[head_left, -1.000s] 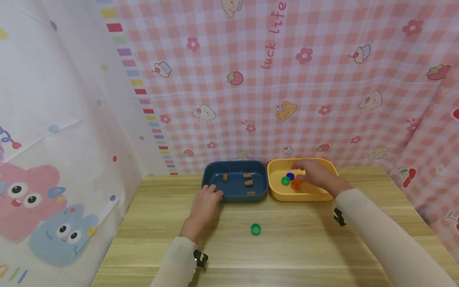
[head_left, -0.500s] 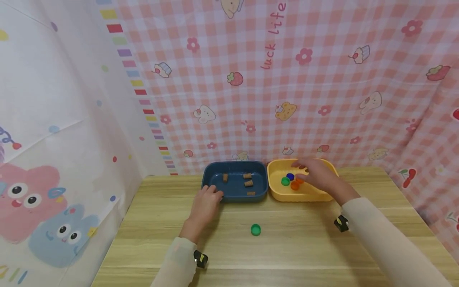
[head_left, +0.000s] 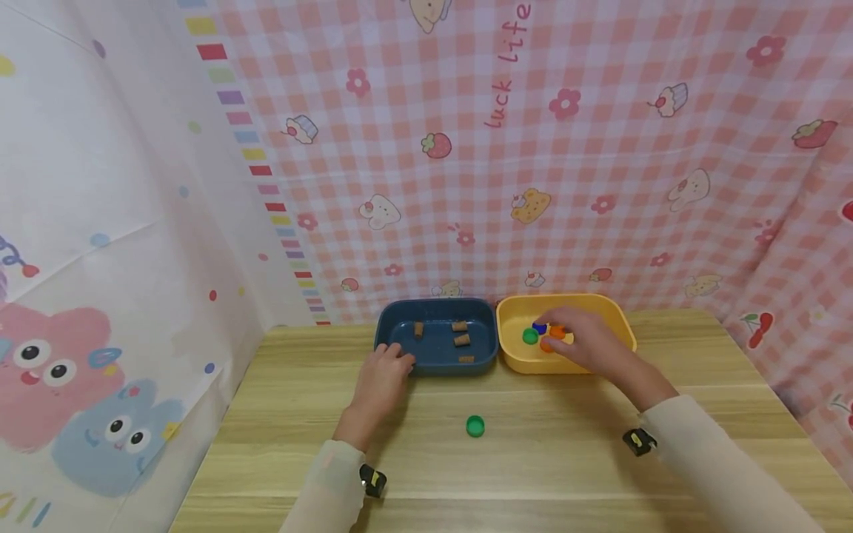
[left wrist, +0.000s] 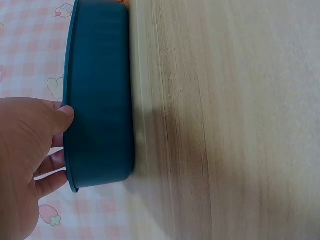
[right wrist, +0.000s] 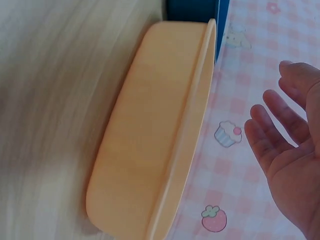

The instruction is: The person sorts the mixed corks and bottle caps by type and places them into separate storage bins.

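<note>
My left hand (head_left: 381, 377) holds the near left corner of a blue tray (head_left: 440, 369). In the left wrist view its thumb (left wrist: 65, 114) lies on the outer side of the rim, and the other fingers are on the far side. Several corks (head_left: 462, 340) lie in that tray. Over the yellow tray (head_left: 520, 364) hovers my right hand (head_left: 589, 344), its fingers relaxed and apart, with nothing seen between them in the right wrist view. Below it are green (head_left: 530, 336), blue (head_left: 538, 328) and orange bottle caps (head_left: 557, 331), partly hidden by the fingers.
A lone green cap (head_left: 475, 426) lies on the wooden table (head_left: 533, 474) in front of the trays. The trays stand side by side against a pink checked cloth (head_left: 466, 185). White cloth (head_left: 133, 222) hangs at the left.
My right hand has come slightly nearer and lower over the yellow tray, its fingertips now closer to the caps. The left hand and both trays have stayed put.
</note>
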`<move>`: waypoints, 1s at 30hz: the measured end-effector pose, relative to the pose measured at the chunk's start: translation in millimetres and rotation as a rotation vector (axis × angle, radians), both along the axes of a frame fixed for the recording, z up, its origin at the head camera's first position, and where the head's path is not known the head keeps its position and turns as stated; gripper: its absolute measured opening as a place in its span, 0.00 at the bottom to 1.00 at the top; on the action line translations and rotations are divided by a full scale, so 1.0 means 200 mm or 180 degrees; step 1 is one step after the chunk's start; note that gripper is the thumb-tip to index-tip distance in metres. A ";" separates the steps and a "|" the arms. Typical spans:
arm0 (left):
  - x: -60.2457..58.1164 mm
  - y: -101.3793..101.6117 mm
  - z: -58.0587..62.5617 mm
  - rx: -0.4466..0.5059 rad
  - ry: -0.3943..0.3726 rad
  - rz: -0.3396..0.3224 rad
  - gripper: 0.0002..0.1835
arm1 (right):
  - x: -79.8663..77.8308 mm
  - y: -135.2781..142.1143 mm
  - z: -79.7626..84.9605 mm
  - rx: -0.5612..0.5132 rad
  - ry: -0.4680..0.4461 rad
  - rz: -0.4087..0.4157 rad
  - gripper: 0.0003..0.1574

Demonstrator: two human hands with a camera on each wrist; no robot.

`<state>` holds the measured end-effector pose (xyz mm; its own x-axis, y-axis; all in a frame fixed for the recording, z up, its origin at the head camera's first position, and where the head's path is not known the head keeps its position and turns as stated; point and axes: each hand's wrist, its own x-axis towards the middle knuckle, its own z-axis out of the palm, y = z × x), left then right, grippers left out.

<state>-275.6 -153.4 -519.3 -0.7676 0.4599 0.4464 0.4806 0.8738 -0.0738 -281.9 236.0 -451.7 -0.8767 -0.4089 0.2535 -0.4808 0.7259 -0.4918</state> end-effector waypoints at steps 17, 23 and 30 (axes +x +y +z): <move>0.00 0.00 0.01 0.0045 0.0179 -0.0075 0.02 | 0.14 -0.11 -0.12 -0.0165 0.0345 0.0342 0.19; 0.00 0.00 0.01 0.0034 0.0152 -0.0083 0.03 | 0.17 -0.16 -0.15 -0.0125 -0.0051 0.0343 0.19; 0.01 0.00 0.00 0.0039 0.0171 -0.0074 0.02 | 0.21 -0.23 -0.19 -0.0077 -0.0561 0.0332 0.25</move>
<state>-274.6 -152.8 -518.3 -0.7317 0.4714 0.4923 0.4964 0.8635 -0.0892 -239.1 190.8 -488.7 -0.8615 -0.4956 0.1107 -0.4578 0.6637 -0.5916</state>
